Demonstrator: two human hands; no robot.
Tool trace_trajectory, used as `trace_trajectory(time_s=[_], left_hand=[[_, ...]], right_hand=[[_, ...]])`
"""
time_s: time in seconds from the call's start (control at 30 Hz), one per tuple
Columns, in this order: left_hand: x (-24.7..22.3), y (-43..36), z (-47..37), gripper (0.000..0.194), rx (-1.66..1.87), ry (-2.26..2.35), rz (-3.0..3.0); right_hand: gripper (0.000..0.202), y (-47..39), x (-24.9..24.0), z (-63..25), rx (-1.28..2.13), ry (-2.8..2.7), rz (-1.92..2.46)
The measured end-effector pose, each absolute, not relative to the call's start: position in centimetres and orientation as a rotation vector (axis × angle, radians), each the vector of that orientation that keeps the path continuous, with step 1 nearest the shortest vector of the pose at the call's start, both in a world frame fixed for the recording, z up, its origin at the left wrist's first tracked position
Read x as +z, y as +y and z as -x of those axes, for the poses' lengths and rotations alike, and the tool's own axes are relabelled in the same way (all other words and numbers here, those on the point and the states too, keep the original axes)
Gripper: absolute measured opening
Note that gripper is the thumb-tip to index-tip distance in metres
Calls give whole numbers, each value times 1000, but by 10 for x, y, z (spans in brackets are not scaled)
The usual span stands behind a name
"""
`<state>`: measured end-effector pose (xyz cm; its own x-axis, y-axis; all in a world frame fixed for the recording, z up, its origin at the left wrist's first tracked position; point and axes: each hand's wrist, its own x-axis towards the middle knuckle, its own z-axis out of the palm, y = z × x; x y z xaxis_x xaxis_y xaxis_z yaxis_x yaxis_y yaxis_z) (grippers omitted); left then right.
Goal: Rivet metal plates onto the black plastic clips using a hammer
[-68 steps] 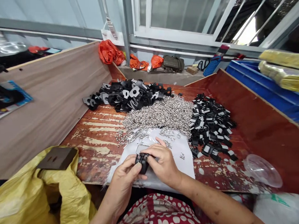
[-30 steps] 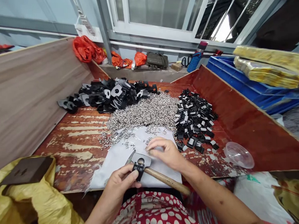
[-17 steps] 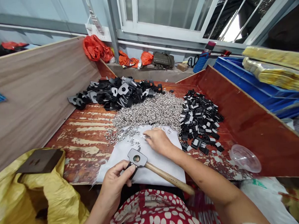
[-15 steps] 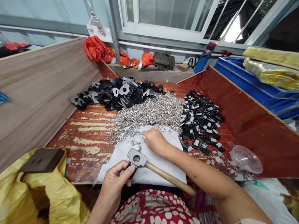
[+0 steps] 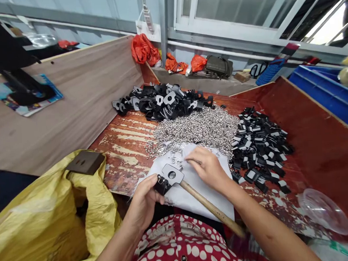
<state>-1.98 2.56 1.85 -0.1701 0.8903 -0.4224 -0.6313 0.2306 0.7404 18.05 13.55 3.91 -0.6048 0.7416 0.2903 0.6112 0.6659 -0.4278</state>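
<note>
My left hand (image 5: 146,198) grips a black plastic clip (image 5: 162,184) between thumb and fingers. This clip has a flat grey face with a round hole, and a bit of metal shows at its hinge end. Behind it a wooden hammer handle (image 5: 213,209) slants down to the right; the hammer's head is hidden. My right hand (image 5: 206,167) is pinched just above the white cloth (image 5: 190,200), right of the clip. What its fingertips hold, if anything, is too small to make out. Several loose metal pins (image 5: 176,159) lie on the cloth beside those fingertips.
Beyond the cloth spreads a heap of small silvery pins (image 5: 196,126). Black-and-grey clips (image 5: 164,102) are piled behind, and small black pieces (image 5: 261,142) at right. A clear plastic bowl (image 5: 323,211), wooden side boards (image 5: 83,84) and a yellow sack (image 5: 51,211) stand around.
The view has swung left. My right hand has drawn back from the pin heap, its fingers still pinched. My left hand has turned the clip, so its hinge end now shows.
</note>
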Motion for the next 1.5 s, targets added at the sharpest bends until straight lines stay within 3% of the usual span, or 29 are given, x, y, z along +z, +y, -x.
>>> trace_trajectory(time_s=[0.1,0.43,0.8,0.97,1.07,1.2,1.3,1.4,1.5], left_hand=[[18,31,14,34,1364,1055,-308],[9,31,3,33,1354,989,-332],[15,26,-15,33,1517,948,-229],[23,20,-1,27,1449,873,-271],[23,7,13,37,1429,840,-423],[14,-20,30,57,1469,1396,-960],[9,-41,44,50,1213,1703,-1116],[5,-53,47,45,1042,1637,-1025],[-7,-52,30,40,996,1550,-989]], right_hand=[[20,98,50,-177,610,-2270,756],[22,80,44,-157,543,-2292,648],[25,57,42,-132,-366,-2465,434],[34,66,66,-142,-81,-2436,530],[33,65,77,-141,41,-2383,569],[29,57,65,-138,159,-2402,511],[16,54,46,-162,274,-2539,739],[33,51,26,-203,85,-2712,1296],[25,42,10,-234,112,-2844,1534]])
